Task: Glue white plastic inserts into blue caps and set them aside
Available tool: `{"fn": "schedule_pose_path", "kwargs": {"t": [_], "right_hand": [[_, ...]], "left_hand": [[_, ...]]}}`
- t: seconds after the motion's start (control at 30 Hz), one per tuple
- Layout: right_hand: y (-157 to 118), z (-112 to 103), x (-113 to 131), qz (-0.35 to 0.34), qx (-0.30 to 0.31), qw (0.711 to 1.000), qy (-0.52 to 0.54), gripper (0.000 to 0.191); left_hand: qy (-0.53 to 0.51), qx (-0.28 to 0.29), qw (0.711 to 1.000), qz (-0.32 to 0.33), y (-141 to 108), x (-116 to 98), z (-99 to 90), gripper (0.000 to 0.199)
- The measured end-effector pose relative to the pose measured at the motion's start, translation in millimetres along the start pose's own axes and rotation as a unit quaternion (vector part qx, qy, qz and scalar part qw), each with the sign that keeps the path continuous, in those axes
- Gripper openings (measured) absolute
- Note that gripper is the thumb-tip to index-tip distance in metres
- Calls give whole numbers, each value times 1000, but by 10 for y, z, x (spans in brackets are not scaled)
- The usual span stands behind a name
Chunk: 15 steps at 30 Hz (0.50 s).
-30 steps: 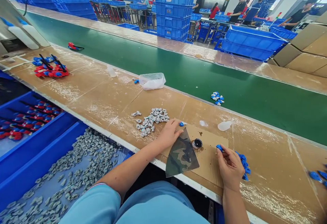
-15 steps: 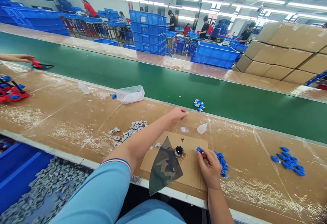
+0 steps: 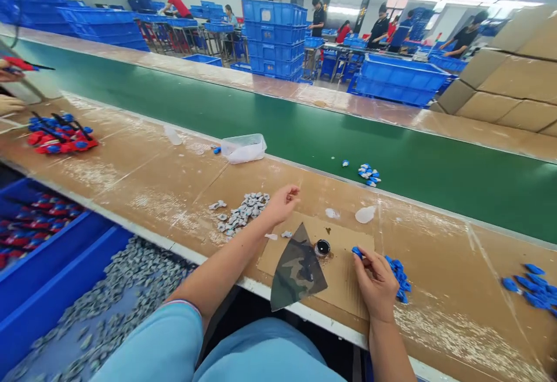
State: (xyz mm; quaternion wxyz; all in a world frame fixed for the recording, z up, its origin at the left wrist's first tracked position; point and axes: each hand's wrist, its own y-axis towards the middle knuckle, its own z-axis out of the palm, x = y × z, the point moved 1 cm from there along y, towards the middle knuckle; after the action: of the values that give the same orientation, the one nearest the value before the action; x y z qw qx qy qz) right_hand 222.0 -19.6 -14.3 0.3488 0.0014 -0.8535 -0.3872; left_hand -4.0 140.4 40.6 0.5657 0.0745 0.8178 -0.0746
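The right hand [image 3: 378, 292] pinches a small blue plastic part [image 3: 357, 251] above a brown cardboard sheet [image 3: 348, 295]; the left hand [image 3: 281, 205], at eleven o'clock, hovers beside a heap of small grey parts [image 3: 243, 213].

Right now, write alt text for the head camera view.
Seen from a person's head, the right hand pinches a small blue piece over a piece of cardboard bearing a camouflage-print sheet and a small black jar. The open left hand sits beside a pile of gray pieces. A green conveyor belt runs behind, with blue crates and co-workers beyond.

Two hands [image 3: 282, 205] [image 3: 378, 291], one small pot [image 3: 322, 247]
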Motion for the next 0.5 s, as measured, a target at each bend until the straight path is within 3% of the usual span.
{"fn": "schedule_pose_path", "kwargs": {"t": [0.1,0.17,0.3,0.5], "right_hand": [[-24,12,-41,13,8,1000,0,17],[-40,21,-62,26,9,1000,7,18],[-69,32,-79,80,6,996,32,23],[-64,23,-67,141,6,986,89,25]], "left_hand": [[36,-21,999,27,-315,279,-251,21],[65,-7,997,44,-497,411,-298,22],[127,30,987,93,-693,506,-143,23],[211,27,968,131,-724,502,90,15]]}}
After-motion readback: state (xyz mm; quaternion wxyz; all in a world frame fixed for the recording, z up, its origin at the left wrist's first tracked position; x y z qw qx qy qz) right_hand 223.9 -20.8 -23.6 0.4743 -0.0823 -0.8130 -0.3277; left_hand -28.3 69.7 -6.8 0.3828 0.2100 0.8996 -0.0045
